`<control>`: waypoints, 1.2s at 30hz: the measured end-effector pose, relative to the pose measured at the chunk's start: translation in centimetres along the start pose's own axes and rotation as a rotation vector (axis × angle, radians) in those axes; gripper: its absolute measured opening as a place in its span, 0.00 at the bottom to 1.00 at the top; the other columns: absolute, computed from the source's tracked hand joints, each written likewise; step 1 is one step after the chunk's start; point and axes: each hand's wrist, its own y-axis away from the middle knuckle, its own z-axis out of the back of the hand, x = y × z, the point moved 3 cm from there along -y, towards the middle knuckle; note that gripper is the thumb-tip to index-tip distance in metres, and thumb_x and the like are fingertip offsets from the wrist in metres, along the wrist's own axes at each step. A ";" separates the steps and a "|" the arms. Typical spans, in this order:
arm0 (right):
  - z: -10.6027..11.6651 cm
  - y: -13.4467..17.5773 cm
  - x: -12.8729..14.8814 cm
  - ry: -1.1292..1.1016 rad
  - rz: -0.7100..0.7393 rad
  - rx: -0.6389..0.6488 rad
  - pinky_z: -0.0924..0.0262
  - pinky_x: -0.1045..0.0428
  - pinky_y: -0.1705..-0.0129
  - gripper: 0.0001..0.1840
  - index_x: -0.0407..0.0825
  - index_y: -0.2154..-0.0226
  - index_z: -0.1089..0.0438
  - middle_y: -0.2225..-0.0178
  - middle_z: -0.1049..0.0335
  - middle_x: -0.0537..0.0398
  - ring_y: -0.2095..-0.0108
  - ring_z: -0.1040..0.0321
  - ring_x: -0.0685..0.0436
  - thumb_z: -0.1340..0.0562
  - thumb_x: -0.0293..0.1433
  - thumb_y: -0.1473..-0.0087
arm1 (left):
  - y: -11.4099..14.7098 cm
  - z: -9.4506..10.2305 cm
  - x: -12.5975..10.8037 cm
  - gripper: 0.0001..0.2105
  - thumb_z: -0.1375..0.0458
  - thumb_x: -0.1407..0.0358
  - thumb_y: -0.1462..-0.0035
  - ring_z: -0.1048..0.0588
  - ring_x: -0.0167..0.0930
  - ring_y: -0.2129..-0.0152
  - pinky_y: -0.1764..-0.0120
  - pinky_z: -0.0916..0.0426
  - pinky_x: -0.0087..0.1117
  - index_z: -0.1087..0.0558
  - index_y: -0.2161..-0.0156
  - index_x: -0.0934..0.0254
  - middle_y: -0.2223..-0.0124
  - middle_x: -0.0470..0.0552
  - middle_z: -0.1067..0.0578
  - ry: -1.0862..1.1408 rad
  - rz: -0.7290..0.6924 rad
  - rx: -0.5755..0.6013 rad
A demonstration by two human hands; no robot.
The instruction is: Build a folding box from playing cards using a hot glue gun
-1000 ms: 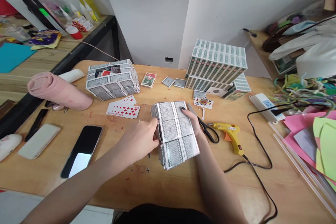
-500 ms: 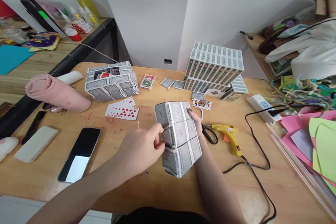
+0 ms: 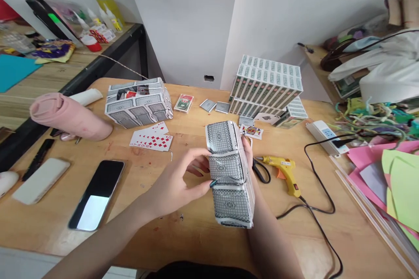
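Observation:
A block built of grey-backed playing cards (image 3: 229, 170) is held up over the wooden table (image 3: 163, 235), turned so a narrow face of three card backs points at me. My left hand (image 3: 178, 181) pinches its left edge with thumb and fingers. My right hand (image 3: 249, 157) is mostly hidden behind the block and grips its right side. Black scissors (image 3: 261, 170) and a yellow glue gun (image 3: 284, 170) lie just right of the block.
A second card box (image 3: 137, 102) and fanned red cards (image 3: 152, 139) lie back left. A stack of card decks (image 3: 266, 83) stands at the back. A phone (image 3: 96, 194), pink roll (image 3: 67, 117), power strip (image 3: 322, 136) and coloured paper (image 3: 389, 174) surround the work spot.
The card block has been lifted and rotated from lying flat with its broad face up to standing on edge. Both hands turned with it.

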 end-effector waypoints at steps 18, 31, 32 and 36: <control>-1.2 0.9 0.1 0.069 -0.091 0.076 0.34 0.48 0.60 0.19 0.50 0.61 0.26 0.66 0.23 0.56 0.63 0.28 0.41 0.44 0.44 0.47 | -1.1 1.2 -2.3 0.17 0.41 0.63 0.51 0.34 0.25 0.82 0.77 0.44 0.29 0.33 0.54 0.61 0.75 0.41 0.30 -0.732 0.105 0.014; -0.9 0.7 0.1 0.128 -0.168 0.061 0.33 0.46 0.60 0.22 0.49 0.64 0.26 0.68 0.23 0.53 0.65 0.27 0.40 0.37 0.47 0.58 | -1.6 0.3 -1.5 0.13 0.44 0.64 0.51 0.34 0.27 0.83 0.76 0.45 0.30 0.32 0.59 0.63 0.77 0.43 0.31 -0.854 0.109 0.055; -0.9 0.6 0.1 0.126 -0.165 0.063 0.33 0.45 0.60 0.22 0.49 0.64 0.26 0.68 0.23 0.53 0.65 0.27 0.40 0.37 0.47 0.57 | -1.5 0.3 -1.5 0.13 0.44 0.64 0.52 0.34 0.27 0.83 0.76 0.45 0.30 0.32 0.59 0.62 0.78 0.42 0.31 -0.844 0.106 0.045; -0.8 0.4 0.2 0.105 -0.077 0.050 0.33 0.46 0.59 0.17 0.52 0.65 0.25 0.68 0.23 0.57 0.67 0.27 0.42 0.38 0.45 0.54 | -1.2 0.4 -1.5 0.15 0.43 0.67 0.51 0.31 0.28 0.79 0.76 0.40 0.30 0.33 0.56 0.61 0.74 0.42 0.29 -0.721 0.085 -0.023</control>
